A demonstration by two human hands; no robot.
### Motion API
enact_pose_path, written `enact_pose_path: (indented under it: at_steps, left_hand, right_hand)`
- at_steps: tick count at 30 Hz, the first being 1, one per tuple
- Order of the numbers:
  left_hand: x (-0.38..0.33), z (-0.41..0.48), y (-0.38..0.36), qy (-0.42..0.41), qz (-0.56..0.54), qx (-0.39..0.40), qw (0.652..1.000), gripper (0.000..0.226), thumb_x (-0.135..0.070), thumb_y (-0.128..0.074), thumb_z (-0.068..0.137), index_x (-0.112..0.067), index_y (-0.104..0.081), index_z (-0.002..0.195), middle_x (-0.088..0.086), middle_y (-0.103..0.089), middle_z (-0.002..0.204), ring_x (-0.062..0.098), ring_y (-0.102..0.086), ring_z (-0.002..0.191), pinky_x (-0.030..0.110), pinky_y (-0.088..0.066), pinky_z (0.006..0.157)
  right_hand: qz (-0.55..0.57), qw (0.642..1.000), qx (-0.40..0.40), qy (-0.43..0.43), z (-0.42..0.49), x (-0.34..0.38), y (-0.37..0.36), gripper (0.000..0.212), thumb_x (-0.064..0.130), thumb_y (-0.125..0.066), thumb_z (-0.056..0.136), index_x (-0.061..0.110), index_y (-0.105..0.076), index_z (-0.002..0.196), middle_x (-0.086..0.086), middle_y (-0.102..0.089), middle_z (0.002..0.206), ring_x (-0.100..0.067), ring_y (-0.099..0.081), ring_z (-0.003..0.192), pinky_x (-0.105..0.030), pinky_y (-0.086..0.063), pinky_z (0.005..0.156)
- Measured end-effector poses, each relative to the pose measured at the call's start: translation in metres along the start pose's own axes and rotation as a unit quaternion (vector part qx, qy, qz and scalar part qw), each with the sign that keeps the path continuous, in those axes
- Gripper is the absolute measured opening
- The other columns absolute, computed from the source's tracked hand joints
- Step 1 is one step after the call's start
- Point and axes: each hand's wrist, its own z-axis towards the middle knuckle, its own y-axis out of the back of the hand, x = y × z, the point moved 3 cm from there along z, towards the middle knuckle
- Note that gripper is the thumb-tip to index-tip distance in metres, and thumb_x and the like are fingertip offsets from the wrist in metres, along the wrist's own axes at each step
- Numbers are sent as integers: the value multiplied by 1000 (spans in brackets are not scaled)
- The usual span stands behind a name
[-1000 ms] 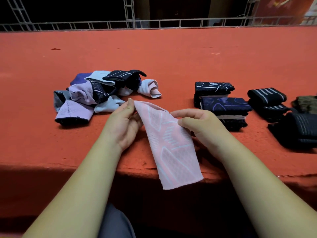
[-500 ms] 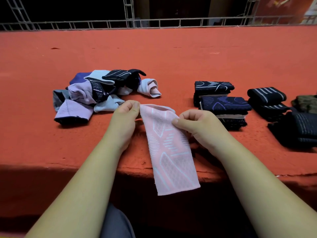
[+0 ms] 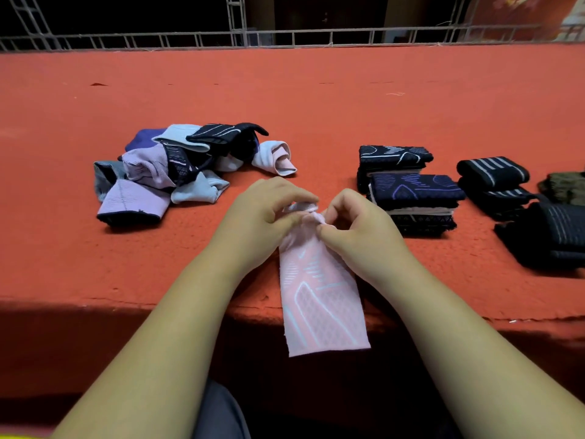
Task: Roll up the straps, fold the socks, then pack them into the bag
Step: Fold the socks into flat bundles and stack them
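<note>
A pink sock (image 3: pixel 319 299) with pale blue line patterns lies over the near edge of the red table, its lower end hanging off. My left hand (image 3: pixel 262 213) and my right hand (image 3: pixel 354 223) both pinch its bunched upper end, fingertips close together. A loose pile of unfolded socks (image 3: pixel 177 172) in lilac, light blue and black lies to the left. Folded dark socks (image 3: pixel 408 188) are stacked to the right, with rolled black striped straps (image 3: pixel 493 182) beyond them.
The red felt table (image 3: pixel 316 99) stretches far back to a metal railing (image 3: pixel 285 38). A dark bag-like bundle (image 3: pixel 550 236) and a brownish item (image 3: pixel 566 186) sit at the right edge. The table's near edge drops into shadow.
My hands have come together from the sock's two upper corners, bunching its top end between the fingertips. The sock now hangs straighter over the edge.
</note>
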Motion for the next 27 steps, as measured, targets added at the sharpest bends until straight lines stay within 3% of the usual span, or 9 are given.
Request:
enact_pose_path:
  at_steps: [4,8,12,16,19,22,24,27]
  left_hand:
    - [-3,-1,1,13,-28,-54,998,17,-21,-80,93,-25,-81,110,-15,-74,102,6,-67,99,30,-52,89]
    - [-4,-8,-1,48,-62,-54,995,13,-21,-77,96,-27,-83,107,-16,-76,102,11,-68,102,21,-50,88]
    - [-4,-7,-1,65,-6,-99,993,9,-19,-70,95,-24,-76,89,-12,-69,90,11,-62,90,33,-48,84]
    - [4,-4,-5,156,-25,-124,980,19,-27,-64,99,-19,-67,82,-6,-65,84,18,-60,87,45,-49,83]
    - [3,-5,-5,183,-185,-97,961,17,-29,-65,103,-24,-75,91,-8,-73,98,15,-67,100,35,-53,91]
    - [-3,-5,-4,155,-238,-64,957,14,-23,-66,106,-25,-79,109,-5,-71,115,10,-66,114,23,-52,93]
    - [2,-5,-7,154,-235,-39,959,21,-25,-66,105,-29,-75,123,-6,-69,126,8,-63,123,26,-51,103]
    - [12,-9,-16,241,-242,-19,940,41,-47,-69,95,-32,-66,132,-10,-71,129,5,-64,124,39,-50,111]
  right_hand:
    - [133,990,0,-56,-1,-4,-6,24,30,-84,90,19,-63,85,13,-61,66,-7,-51,60,-25,-41,60]
    - [165,982,12,-93,-2,-8,-7,24,31,-85,90,13,-70,95,11,-60,66,-4,-51,59,-17,-41,56]
    - [122,989,27,-82,-1,-6,-9,13,20,-83,90,19,-72,96,9,-60,70,-5,-52,60,-19,-44,58]
    - [95,993,30,-61,1,-3,-11,14,17,-81,90,23,-70,96,8,-62,72,-5,-55,60,-23,-48,62]
    - [87,994,32,-63,0,-3,-10,8,26,-80,93,25,-73,98,8,-65,74,-4,-56,63,-26,-49,66]
    - [98,993,42,-51,-3,-3,-5,14,38,-73,98,26,-80,95,-1,-76,87,-6,-61,75,-32,-52,74]
    - [125,990,37,-60,-3,-4,-1,18,35,-71,101,21,-81,97,-7,-77,92,-8,-62,77,-33,-51,74]
    - [203,974,16,-97,-1,-9,4,13,26,-73,100,16,-81,99,-4,-79,89,-9,-66,76,-26,-51,68]
